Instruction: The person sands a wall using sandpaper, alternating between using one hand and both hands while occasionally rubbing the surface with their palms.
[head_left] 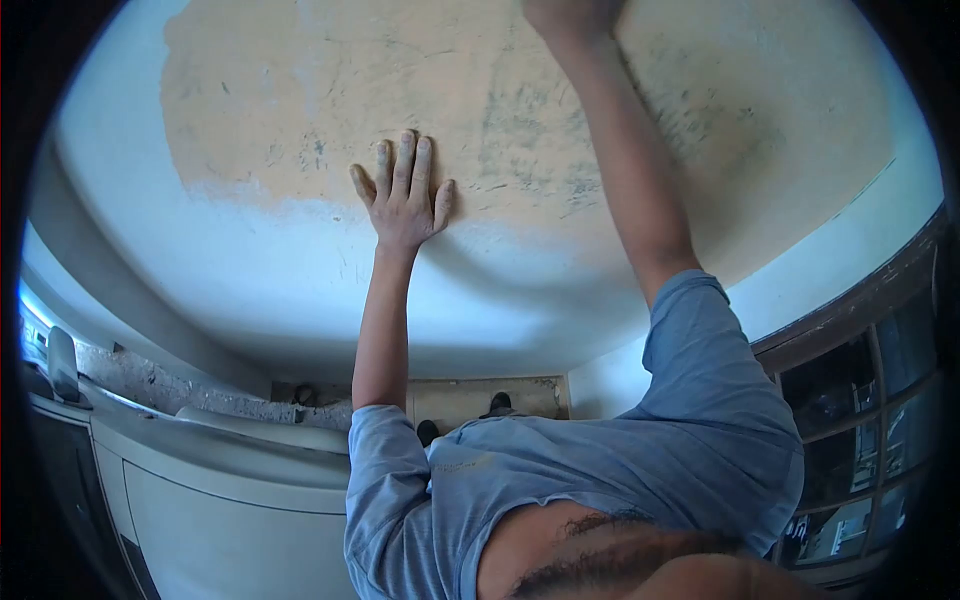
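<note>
My left hand lies flat against the wall, its fingers spread and dusty, with nothing in it. It rests near the lower edge of a rough tan patch that has dark marks and scuffs. White surface shows below that patch. My right hand reaches up to the top edge of the view, over the same tan area. Its fingers are cut off by the frame, so what it holds, if anything, is hidden.
A light-coloured car stands at the lower left. A dark-framed window with several panes is at the right. Dark shoes show on the floor below the wall.
</note>
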